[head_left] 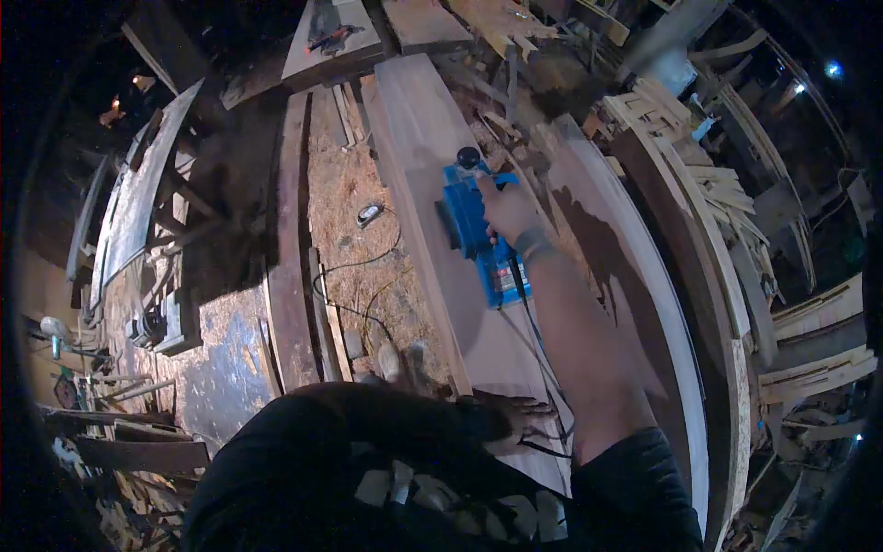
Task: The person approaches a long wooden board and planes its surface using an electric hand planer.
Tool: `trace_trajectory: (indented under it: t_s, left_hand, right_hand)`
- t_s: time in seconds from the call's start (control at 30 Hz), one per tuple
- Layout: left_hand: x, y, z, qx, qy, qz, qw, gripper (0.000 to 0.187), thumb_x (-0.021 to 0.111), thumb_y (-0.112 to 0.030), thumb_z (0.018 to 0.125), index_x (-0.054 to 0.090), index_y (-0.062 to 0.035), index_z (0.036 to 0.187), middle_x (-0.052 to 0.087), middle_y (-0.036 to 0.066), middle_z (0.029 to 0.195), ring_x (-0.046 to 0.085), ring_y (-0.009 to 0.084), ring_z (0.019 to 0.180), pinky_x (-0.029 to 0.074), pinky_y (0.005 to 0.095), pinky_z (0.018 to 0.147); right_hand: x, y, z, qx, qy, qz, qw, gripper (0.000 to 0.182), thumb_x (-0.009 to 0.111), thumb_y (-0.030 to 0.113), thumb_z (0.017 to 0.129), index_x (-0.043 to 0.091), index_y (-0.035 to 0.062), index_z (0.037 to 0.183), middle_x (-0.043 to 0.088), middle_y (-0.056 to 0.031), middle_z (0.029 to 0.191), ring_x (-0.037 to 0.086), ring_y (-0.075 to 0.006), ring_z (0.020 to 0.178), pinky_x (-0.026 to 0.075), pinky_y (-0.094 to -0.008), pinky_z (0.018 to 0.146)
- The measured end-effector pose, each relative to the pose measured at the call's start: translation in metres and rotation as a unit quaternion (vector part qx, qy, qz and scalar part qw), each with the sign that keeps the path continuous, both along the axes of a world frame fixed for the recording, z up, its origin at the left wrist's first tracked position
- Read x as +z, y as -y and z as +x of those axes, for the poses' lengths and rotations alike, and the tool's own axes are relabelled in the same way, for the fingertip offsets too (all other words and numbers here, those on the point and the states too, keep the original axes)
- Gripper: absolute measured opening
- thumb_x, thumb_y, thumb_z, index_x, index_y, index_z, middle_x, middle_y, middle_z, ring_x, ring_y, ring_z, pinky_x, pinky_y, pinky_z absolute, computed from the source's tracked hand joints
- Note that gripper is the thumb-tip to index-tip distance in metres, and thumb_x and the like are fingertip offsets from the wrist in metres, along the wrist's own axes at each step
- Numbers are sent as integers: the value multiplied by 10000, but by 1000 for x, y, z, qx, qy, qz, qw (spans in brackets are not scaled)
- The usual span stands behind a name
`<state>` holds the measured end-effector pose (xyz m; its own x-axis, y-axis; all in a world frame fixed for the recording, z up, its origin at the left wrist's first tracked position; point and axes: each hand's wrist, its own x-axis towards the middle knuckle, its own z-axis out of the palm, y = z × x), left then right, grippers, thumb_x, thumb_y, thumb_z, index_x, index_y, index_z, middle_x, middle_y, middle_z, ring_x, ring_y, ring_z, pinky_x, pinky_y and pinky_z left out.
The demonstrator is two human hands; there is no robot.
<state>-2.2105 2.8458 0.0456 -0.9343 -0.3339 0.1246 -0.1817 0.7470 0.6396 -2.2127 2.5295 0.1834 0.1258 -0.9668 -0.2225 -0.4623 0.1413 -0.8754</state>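
A blue electric hand planer with a black front knob rests on a long wooden plank. My right hand is wrapped round the planer's handle from above. Its black cord trails back along the plank beneath my right forearm. Lower down, near my body, my left hand lies on the plank beside the cord. Its fingers look stretched out, though the hand is partly in shadow.
Wood shavings cover the ground left of the plank, where a white socket piece lies on a cable. Another long board runs along the right. Stacked offcuts stand beyond it. A wooden bench holds tools at the far end.
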Motion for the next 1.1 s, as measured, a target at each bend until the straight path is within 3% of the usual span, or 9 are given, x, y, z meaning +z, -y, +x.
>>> trace_trajectory:
  t_s: [0.3, 0.4, 0.53, 0.7, 0.8, 0.87, 0.93, 1.03, 1.1]
  left_hand:
    - [-20, 108, 66, -11, -110, 10, 994, 464, 587, -437, 1012, 670, -212, 1409, 380, 194, 1654, 318, 359, 1556, 244, 516, 1283]
    - [-40, 134, 84, -67, -158, 184, 968, 452, 579, -440, 1020, 682, -203, 1391, 401, 205, 1638, 315, 370, 1556, 254, 517, 1277]
    - [16, 201, 142, -97, -247, 399, 878, 450, 565, -448, 1032, 696, -174, 1365, 439, 212, 1609, 351, 378, 1535, 254, 523, 1273]
    - [-14, 277, 170, 0, -89, 122, 989, 449, 576, -448, 1029, 704, -155, 1345, 521, 206, 1544, 388, 379, 1511, 264, 536, 1263]
    - [-44, 348, 197, 41, -237, 225, 944, 429, 577, -446, 1025, 716, -162, 1314, 568, 188, 1496, 400, 378, 1496, 248, 538, 1265]
    - [-44, 399, 223, 47, -243, 186, 951, 404, 597, -425, 1007, 719, -167, 1294, 576, 176, 1488, 404, 376, 1493, 237, 538, 1271]
    - [-4, 474, 269, 31, -132, -26, 990, 376, 634, -395, 974, 722, -171, 1263, 579, 163, 1486, 415, 376, 1484, 223, 539, 1279]
    - [-10, 520, 311, 171, -161, 26, 972, 433, 668, -379, 934, 646, -150, 1302, 463, 78, 1607, 350, 388, 1528, 222, 590, 1281]
    - [-25, 543, 327, 130, -131, -26, 983, 407, 693, -343, 897, 659, -151, 1254, 447, 190, 1592, 324, 390, 1543, 196, 568, 1293]
  right_hand:
    - [-2, 99, 60, -8, 31, 20, 999, 684, 630, 641, 958, 604, -33, 847, 611, -116, 671, 606, -210, 465, 502, -371, 413]
    - [-14, 152, 89, -12, 27, 10, 1000, 693, 629, 652, 955, 601, -36, 875, 606, -114, 675, 602, -208, 462, 498, -368, 411]
    - [-11, 221, 130, -11, 23, 14, 1000, 703, 627, 666, 953, 595, -34, 901, 600, -113, 677, 595, -205, 461, 494, -367, 418]
    - [-9, 306, 180, 2, 12, -5, 1000, 704, 637, 670, 947, 590, -33, 924, 590, -113, 671, 592, -203, 470, 488, -370, 422]
    - [-9, 360, 214, -11, 11, 27, 1000, 701, 639, 664, 948, 586, -34, 921, 585, -111, 666, 589, -205, 471, 483, -372, 417]
    - [-7, 393, 236, -19, 22, 34, 999, 694, 638, 657, 952, 585, -34, 913, 582, -108, 662, 585, -206, 468, 480, -373, 416]
    - [-1, 427, 260, -30, 19, 28, 999, 674, 636, 646, 960, 586, -25, 906, 583, -103, 661, 578, -203, 464, 476, -370, 414]
    - [-6, 478, 288, -11, 23, 22, 999, 644, 642, 631, 963, 589, -7, 896, 586, -99, 669, 566, -195, 458, 471, -365, 413]
    - [-9, 507, 305, -3, 18, 11, 1000, 626, 644, 624, 965, 590, 6, 886, 587, -97, 677, 561, -190, 463, 470, -361, 416]
